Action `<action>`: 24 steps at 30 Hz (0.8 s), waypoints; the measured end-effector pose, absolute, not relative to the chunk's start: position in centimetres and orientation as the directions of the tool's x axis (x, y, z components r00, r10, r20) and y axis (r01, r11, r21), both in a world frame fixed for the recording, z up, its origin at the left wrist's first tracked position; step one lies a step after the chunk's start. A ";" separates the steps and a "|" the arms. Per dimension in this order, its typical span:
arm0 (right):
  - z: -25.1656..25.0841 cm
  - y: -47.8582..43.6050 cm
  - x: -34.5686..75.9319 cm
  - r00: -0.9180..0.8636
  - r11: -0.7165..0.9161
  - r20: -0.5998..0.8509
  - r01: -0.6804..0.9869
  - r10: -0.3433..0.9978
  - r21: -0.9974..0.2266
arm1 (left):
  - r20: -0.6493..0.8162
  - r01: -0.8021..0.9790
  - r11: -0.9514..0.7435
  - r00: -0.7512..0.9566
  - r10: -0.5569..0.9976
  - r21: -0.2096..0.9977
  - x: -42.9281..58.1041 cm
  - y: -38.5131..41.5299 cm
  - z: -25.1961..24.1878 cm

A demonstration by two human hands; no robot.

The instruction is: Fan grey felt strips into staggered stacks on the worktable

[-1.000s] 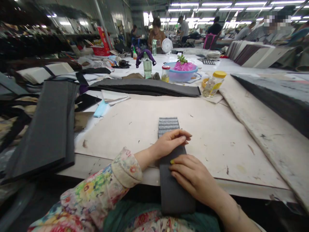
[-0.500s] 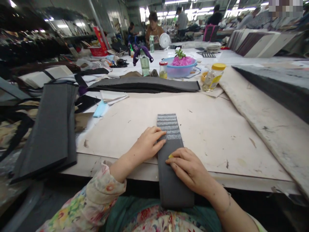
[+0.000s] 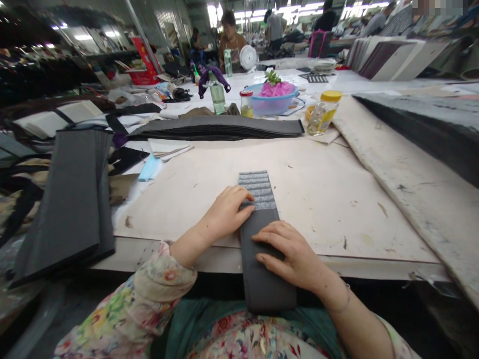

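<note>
A stack of dark grey strips [image 3: 262,279] lies lengthwise in front of me, its near end jutting past the table edge towards my lap. At the far end the strips are fanned in steps, showing speckled light-grey bands [image 3: 258,187]. My left hand [image 3: 232,209] grips the stack's left edge, thumb and fingertips on top where the speckled part meets the dark part. Lower down, my right hand [image 3: 290,252] rests on the dark top face with fingers spread and thumb apart. Nothing shows between its fingers; what lies under the palm is hidden.
Pale sheeting [image 3: 318,199] covers the table. More dark strips [image 3: 71,189] are piled at left, and a long pile [image 3: 224,128] lies beyond. Behind stand a yellow-lidded jar [image 3: 325,113], a blue basin [image 3: 273,103] and a bottle [image 3: 217,97]. A slanting board [image 3: 392,199] borders the right. People work far off.
My right hand's fingers have spread apart; a small yellow thing at their tips earlier no longer shows. My left hand keeps its place on the stack. The whole view has shifted slightly.
</note>
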State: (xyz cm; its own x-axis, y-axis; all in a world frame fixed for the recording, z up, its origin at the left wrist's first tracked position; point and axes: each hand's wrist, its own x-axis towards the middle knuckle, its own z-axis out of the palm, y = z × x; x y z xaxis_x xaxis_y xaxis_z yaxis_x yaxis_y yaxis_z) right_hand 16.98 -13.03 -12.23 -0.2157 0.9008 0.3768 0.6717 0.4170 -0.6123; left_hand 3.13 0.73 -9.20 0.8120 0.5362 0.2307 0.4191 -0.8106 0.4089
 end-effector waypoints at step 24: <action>-12.3 -12.9 17.1 -0.221 0.414 0.364 0.661 0.905 -0.626 | 0.574 0.133 -0.977 0.793 0.206 0.167 -0.1 -1.7 -8.0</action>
